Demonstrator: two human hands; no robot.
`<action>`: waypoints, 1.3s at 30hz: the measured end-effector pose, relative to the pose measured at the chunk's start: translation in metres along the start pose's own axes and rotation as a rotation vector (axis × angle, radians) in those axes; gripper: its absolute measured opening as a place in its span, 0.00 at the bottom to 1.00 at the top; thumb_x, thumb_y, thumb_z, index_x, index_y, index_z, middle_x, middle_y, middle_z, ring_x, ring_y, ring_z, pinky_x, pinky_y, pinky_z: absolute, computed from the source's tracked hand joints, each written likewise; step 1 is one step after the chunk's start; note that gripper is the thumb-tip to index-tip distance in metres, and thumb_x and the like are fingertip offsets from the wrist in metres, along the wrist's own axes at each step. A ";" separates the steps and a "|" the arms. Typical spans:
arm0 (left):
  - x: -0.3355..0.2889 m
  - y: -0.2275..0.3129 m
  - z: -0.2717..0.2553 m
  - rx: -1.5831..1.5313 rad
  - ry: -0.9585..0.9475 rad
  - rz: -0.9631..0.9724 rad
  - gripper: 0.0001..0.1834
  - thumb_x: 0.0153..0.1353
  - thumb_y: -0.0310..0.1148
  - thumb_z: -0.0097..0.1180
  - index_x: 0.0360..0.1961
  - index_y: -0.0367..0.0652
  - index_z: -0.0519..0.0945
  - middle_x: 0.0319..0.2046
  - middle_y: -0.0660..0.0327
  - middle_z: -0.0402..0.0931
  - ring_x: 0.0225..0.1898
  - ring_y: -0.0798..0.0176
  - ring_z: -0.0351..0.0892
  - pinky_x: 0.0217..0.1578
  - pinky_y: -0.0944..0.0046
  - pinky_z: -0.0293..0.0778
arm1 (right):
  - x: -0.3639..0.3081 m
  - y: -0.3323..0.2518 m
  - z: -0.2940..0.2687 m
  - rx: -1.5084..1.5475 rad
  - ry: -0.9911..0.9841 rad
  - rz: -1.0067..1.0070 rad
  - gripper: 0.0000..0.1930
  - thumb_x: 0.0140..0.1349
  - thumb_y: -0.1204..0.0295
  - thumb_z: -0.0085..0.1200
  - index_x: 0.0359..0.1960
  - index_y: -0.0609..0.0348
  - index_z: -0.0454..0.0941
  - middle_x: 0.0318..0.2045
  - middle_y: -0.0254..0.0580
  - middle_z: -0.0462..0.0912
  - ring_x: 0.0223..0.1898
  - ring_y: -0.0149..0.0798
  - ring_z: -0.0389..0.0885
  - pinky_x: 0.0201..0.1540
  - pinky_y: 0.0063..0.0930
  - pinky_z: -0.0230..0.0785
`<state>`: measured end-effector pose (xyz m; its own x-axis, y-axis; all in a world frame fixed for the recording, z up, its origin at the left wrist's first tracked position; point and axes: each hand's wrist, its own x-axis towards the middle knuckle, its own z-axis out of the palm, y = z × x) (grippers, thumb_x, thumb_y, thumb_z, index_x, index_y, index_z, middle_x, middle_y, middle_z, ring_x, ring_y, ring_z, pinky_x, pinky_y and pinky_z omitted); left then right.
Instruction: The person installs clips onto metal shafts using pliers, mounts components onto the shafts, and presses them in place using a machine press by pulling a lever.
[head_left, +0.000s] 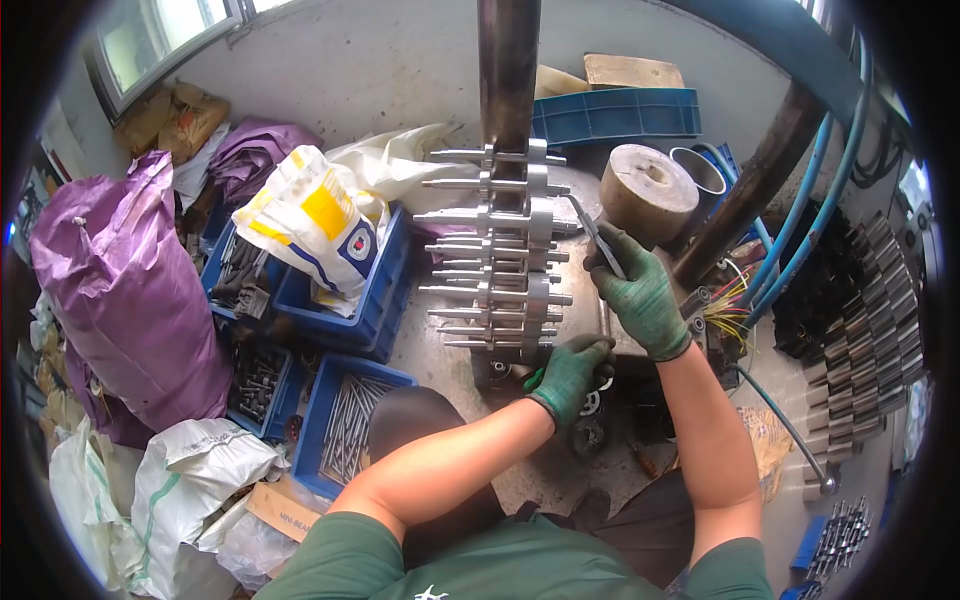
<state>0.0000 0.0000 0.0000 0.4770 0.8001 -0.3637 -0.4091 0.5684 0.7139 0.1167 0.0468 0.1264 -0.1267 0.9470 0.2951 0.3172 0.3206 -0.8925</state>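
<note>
Your right hand [640, 290], in a green knit glove, is clenched around a thin dark metal hand tool [597, 235] whose tip reaches up to the right edge of the stacked rack of silver steel shafts with round flanges [500, 250]. That rack stands against a dark upright steel column [508, 70]. Your left hand [570, 372], gloved the same, sits just below the bottom shafts of the rack with its fingers curled in; you cannot tell from here whether they pinch anything. To the right of the rack, beside your right hand, stands a tan cylindrical block with a centre hole [648, 190]. Left of the rack are blue plastic crates of metal parts [345, 420] and a large purple sack [120, 290]. Far right of the rack lie rows of dark steel shafts [860, 330].
</note>
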 end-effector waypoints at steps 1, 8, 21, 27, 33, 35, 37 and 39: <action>-0.001 0.000 0.002 0.002 0.008 0.005 0.15 0.78 0.31 0.52 0.60 0.37 0.80 0.40 0.61 0.82 0.35 0.68 0.80 0.37 0.67 0.78 | -0.001 0.000 0.002 -0.014 0.029 -0.031 0.25 0.68 0.80 0.58 0.68 0.63 0.76 0.45 0.42 0.88 0.46 0.29 0.84 0.54 0.26 0.77; 0.001 0.002 -0.001 -0.057 0.004 -0.010 0.15 0.78 0.27 0.49 0.61 0.33 0.78 0.42 0.58 0.82 0.37 0.66 0.83 0.37 0.68 0.81 | -0.001 0.004 0.012 -0.054 0.096 -0.043 0.25 0.68 0.79 0.59 0.67 0.64 0.77 0.44 0.45 0.88 0.44 0.30 0.85 0.51 0.27 0.78; 0.000 0.004 0.008 -0.070 0.033 0.019 0.13 0.78 0.27 0.49 0.58 0.35 0.76 0.42 0.56 0.83 0.36 0.65 0.83 0.36 0.67 0.81 | -0.010 -0.018 0.013 0.441 -0.117 0.186 0.32 0.65 0.70 0.61 0.71 0.62 0.69 0.43 0.40 0.85 0.37 0.30 0.84 0.37 0.24 0.77; 0.003 0.002 0.000 -0.069 0.005 0.065 0.07 0.76 0.30 0.53 0.50 0.41 0.78 0.37 0.62 0.82 0.34 0.67 0.82 0.35 0.68 0.79 | -0.018 -0.033 0.013 0.308 -0.024 0.207 0.36 0.66 0.67 0.61 0.74 0.67 0.66 0.40 0.36 0.81 0.38 0.27 0.80 0.41 0.23 0.75; -0.003 0.009 0.005 0.026 -0.014 0.052 0.12 0.75 0.29 0.55 0.55 0.38 0.78 0.38 0.63 0.82 0.34 0.70 0.80 0.36 0.70 0.78 | -0.059 -0.015 -0.011 0.323 0.068 0.152 0.36 0.66 0.69 0.60 0.76 0.60 0.64 0.48 0.37 0.80 0.42 0.27 0.80 0.41 0.22 0.76; -0.007 0.013 0.005 0.060 -0.015 0.047 0.13 0.73 0.28 0.56 0.57 0.37 0.77 0.39 0.62 0.82 0.36 0.70 0.79 0.38 0.68 0.79 | -0.078 -0.008 -0.024 0.384 0.055 0.233 0.37 0.65 0.69 0.60 0.76 0.60 0.64 0.49 0.38 0.80 0.42 0.27 0.81 0.42 0.21 0.76; -0.007 0.012 0.007 0.140 0.067 0.089 0.14 0.72 0.27 0.56 0.56 0.37 0.77 0.40 0.61 0.81 0.37 0.69 0.79 0.41 0.67 0.79 | -0.100 0.006 -0.033 0.440 0.044 0.273 0.38 0.64 0.68 0.61 0.76 0.61 0.64 0.49 0.39 0.80 0.42 0.29 0.81 0.43 0.22 0.77; -0.005 0.009 0.007 0.127 0.072 0.128 0.11 0.70 0.27 0.58 0.51 0.40 0.79 0.35 0.62 0.80 0.35 0.69 0.79 0.38 0.67 0.78 | -0.120 0.018 -0.040 0.353 0.134 0.331 0.35 0.63 0.70 0.64 0.73 0.62 0.69 0.49 0.37 0.81 0.49 0.30 0.80 0.52 0.25 0.76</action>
<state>-0.0002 -0.0001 0.0120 0.3687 0.8785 -0.3038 -0.3595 0.4361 0.8249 0.1754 -0.0608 0.0887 0.0557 0.9984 -0.0029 -0.0200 -0.0018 -0.9998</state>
